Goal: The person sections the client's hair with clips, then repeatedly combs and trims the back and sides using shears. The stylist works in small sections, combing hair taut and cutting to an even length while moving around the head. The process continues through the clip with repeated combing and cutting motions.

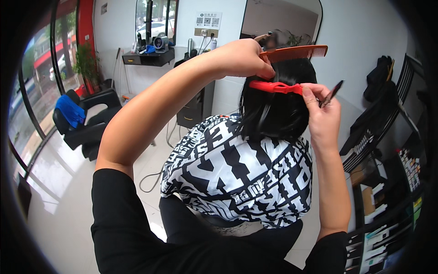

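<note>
A seated person with straight black hair (280,114) is in front of me, seen from behind and draped in a black-and-white lettered cape (237,169). My left hand (246,58) is closed on an orange-brown comb (299,53), whose teeth point down above the hair. Between the thumb and fingers of my right hand (325,114) is the end of a red hair clip (276,87), which lies across the back of the head. A slim dark tool (335,92) also sticks out of my right hand; its kind is unclear.
A black salon chair (84,130) with a blue towel (70,112) stands at the left. Against the far wall are a small shelf (150,58) with tools and a mirror (292,23). A dark rack (365,123) and stocked shelves (381,219) line the right side.
</note>
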`<state>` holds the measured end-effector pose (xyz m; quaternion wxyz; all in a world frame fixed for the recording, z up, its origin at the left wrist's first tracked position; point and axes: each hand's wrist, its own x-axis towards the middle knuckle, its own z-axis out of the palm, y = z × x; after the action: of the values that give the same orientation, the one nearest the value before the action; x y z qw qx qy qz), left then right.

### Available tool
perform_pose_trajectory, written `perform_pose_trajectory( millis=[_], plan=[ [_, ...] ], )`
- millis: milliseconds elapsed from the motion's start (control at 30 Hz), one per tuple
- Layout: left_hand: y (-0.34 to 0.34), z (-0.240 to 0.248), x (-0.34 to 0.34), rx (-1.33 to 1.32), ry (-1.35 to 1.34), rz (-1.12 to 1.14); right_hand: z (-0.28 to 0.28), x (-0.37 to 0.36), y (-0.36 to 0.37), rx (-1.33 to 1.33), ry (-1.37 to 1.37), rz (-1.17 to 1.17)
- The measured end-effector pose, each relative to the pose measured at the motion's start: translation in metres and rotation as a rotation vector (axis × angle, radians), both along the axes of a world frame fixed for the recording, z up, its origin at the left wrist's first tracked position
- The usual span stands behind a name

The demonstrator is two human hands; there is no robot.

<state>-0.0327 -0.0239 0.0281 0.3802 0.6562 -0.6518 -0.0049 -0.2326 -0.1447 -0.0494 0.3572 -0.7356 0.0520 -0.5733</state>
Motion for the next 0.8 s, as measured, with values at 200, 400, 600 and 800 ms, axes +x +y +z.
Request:
perform_pose_trajectory(
  millis=[200,400,600,800],
  plan=[
    [0.015,0.017,-0.067,0.174,0.021,0.146,-0.019,-0.016,0.027,-0.103,-0.052,-0.144],
    [0.008,0.025,-0.099,0.242,-0.147,0.321,-0.026,-0.019,0.036,-0.357,-0.189,-0.318],
    [0.006,0.035,-0.116,0.309,-0.243,0.442,-0.027,-0.019,0.042,-0.543,-0.244,-0.428],
    [0.004,0.051,-0.125,0.339,-0.324,0.522,-0.02,-0.015,0.042,-0.591,-0.319,-0.48]
  ],
)
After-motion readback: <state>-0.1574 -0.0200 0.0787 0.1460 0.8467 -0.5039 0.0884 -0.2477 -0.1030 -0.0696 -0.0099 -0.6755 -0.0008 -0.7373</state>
